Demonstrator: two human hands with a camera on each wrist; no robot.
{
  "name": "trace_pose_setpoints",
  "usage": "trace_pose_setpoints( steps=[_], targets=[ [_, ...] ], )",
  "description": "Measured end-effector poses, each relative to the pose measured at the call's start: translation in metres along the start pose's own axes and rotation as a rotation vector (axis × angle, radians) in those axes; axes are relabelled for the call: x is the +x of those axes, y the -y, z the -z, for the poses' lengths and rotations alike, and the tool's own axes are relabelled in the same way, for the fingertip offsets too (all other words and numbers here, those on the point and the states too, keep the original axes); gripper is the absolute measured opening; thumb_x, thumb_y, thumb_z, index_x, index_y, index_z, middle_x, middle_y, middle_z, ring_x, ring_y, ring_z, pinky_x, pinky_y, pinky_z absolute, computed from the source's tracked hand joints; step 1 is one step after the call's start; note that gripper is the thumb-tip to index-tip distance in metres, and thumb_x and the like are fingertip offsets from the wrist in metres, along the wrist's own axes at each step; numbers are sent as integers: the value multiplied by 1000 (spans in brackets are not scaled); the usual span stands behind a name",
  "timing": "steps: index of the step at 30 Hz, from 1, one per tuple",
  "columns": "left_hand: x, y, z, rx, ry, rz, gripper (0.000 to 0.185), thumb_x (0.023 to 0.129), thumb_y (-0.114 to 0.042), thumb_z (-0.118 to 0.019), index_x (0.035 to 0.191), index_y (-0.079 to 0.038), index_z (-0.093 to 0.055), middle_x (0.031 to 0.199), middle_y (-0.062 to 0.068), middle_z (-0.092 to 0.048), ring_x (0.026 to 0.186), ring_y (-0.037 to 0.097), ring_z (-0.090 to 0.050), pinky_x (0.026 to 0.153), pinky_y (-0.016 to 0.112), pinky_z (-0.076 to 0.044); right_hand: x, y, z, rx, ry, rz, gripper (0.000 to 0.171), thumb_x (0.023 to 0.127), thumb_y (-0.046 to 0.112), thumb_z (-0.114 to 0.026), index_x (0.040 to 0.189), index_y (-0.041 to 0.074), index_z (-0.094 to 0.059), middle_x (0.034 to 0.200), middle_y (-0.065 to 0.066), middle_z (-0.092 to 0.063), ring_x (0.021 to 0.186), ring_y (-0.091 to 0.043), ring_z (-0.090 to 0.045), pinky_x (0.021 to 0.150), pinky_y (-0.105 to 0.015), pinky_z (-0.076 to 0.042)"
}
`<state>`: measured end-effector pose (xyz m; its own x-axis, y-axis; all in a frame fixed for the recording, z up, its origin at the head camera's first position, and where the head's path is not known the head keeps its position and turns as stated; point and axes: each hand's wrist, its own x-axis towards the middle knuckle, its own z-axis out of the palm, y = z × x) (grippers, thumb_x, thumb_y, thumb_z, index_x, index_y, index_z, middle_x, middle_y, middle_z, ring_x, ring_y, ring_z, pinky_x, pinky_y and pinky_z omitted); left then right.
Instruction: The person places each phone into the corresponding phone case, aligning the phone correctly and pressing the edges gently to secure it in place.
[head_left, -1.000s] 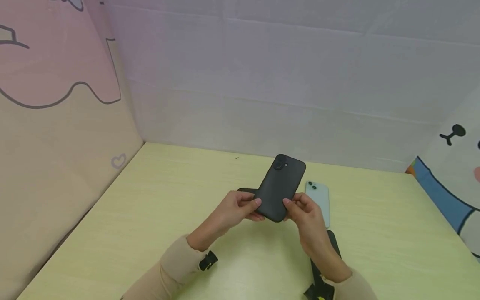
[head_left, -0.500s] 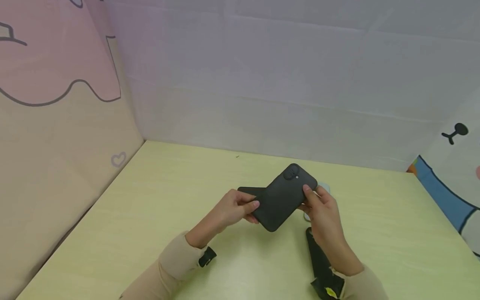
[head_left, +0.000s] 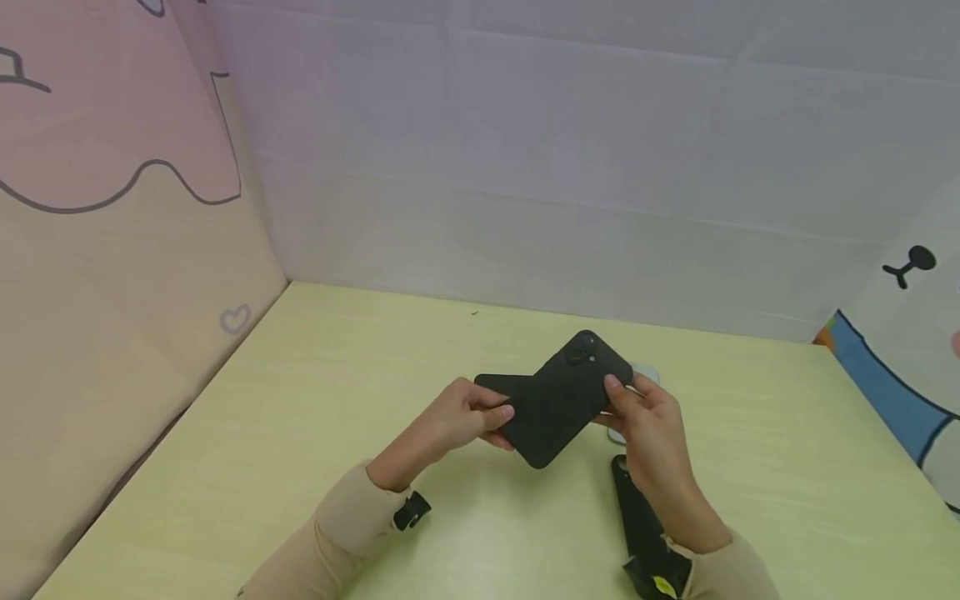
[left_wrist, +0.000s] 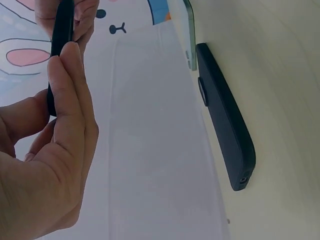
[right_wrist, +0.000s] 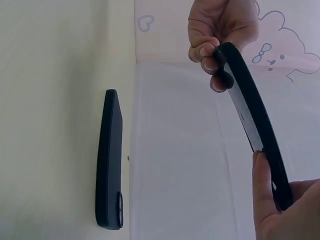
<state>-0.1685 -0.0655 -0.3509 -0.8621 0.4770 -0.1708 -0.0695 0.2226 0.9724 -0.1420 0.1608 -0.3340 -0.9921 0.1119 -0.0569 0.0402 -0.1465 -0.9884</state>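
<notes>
A black phone case (head_left: 555,408) with a round camera surround is held tilted above the table. My left hand (head_left: 476,417) pinches its lower left edge between thumb and fingers. My right hand (head_left: 648,425) grips the upper right edge, thumb on the back. In the right wrist view the case (right_wrist: 257,117) looks slightly bowed, and a pale inner face shows. Behind it on the table lies a second black phone case (left_wrist: 225,120); I cannot tell whether it holds a phone. A pale green phone (head_left: 647,372) lies partly hidden behind my right hand.
The pale yellow table (head_left: 337,358) meets a whitish sheet wall (head_left: 525,167) at the back. A printed wall (head_left: 112,292) rises on the left. A black strapped device (head_left: 641,521) is at my right wrist and a black buckle (head_left: 412,510) at my left cuff.
My right hand has moved from the case's lower right edge to its upper right edge. The case has tilted further right and come down slightly, now covering more of the pale phone.
</notes>
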Motion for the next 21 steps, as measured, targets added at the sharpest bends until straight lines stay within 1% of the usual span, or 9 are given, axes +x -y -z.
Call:
trace_pose_setpoints(
  steps=[3, 5, 6, 8, 11, 13, 16, 19, 21],
  targets=[
    [0, -1, 2, -37, 26, -7, 25, 90, -11, -57, 111, 0, -65, 96, 17, -69, 73, 22, -70, 88, 34, -49, 0, 0, 1, 10, 13, -9, 34, 92, 22, -56, 116, -1, -48, 80, 9, -69, 74, -7, -66, 69, -24, -54],
    [-1, -1, 4, -53, 42, -11, 27, 90, -12, -57, 113, 0, -63, 100, 17, -68, 74, 22, -69, 87, 33, -50, 1, 0, 3, 29, 27, -14, 30, 92, 21, -56, 114, 2, -50, 80, 9, -69, 74, -7, -66, 69, -24, -54],
    [-1, -1, 5, -53, 51, -21, 28, 90, -12, -57, 115, 1, -62, 101, 18, -68, 74, 23, -69, 85, 34, -51, 1, -1, 3, 43, 36, -17, 27, 91, 21, -56, 112, 4, -52, 80, 8, -69, 74, -8, -66, 69, -24, -54],
    [0, -2, 8, -54, 60, -18, 29, 90, -13, -58, 115, 1, -61, 101, 18, -68, 74, 22, -69, 82, 36, -52, 1, -1, 4, 77, 53, -17, 19, 91, 20, -57, 106, 7, -56, 79, 6, -69, 73, -8, -67, 68, -25, -54],
    [1, -3, 14, -42, 51, -24, 29, 89, -15, -59, 113, 1, -63, 96, 17, -68, 71, 20, -68, 75, 37, -54, 1, -2, 5, 141, 85, -8, 10, 92, 19, -56, 95, 12, -61, 76, 4, -68, 70, -10, -67, 67, -26, -54],
    [2, -4, 17, -32, 21, -23, 28, 89, -19, -60, 110, 0, -65, 92, 14, -69, 69, 17, -67, 73, 34, -55, 1, -2, 6, 176, 114, 4, 12, 93, 20, -53, 89, 13, -62, 74, 3, -67, 68, -11, -66, 66, -27, -54],
    [5, -3, 22, -33, -53, -24, 31, 88, -26, -61, 106, 0, -66, 83, 8, -69, 66, 15, -64, 70, 29, -54, 1, -2, 7, 211, 176, 18, 16, 95, 21, -50, 89, 13, -62, 74, 3, -67, 67, -13, -67, 66, -30, -55],
    [7, -3, 24, -68, -150, -13, 33, 89, -29, -60, 101, 0, -68, 74, 1, -65, 65, 14, -60, 70, 27, -52, 1, -1, 8, 187, 232, 16, 16, 95, 22, -49, 90, 13, -62, 78, 3, -67, 70, -13, -68, 69, -32, -55],
    [9, -3, 24, -105, -213, -5, 33, 89, -30, -59, 96, 1, -69, 70, -2, -62, 64, 14, -57, 69, 27, -49, -1, 1, 7, 144, 250, 9, 14, 94, 22, -51, 90, 13, -61, 79, 3, -68, 70, -13, -68, 69, -32, -55]
  ],
)
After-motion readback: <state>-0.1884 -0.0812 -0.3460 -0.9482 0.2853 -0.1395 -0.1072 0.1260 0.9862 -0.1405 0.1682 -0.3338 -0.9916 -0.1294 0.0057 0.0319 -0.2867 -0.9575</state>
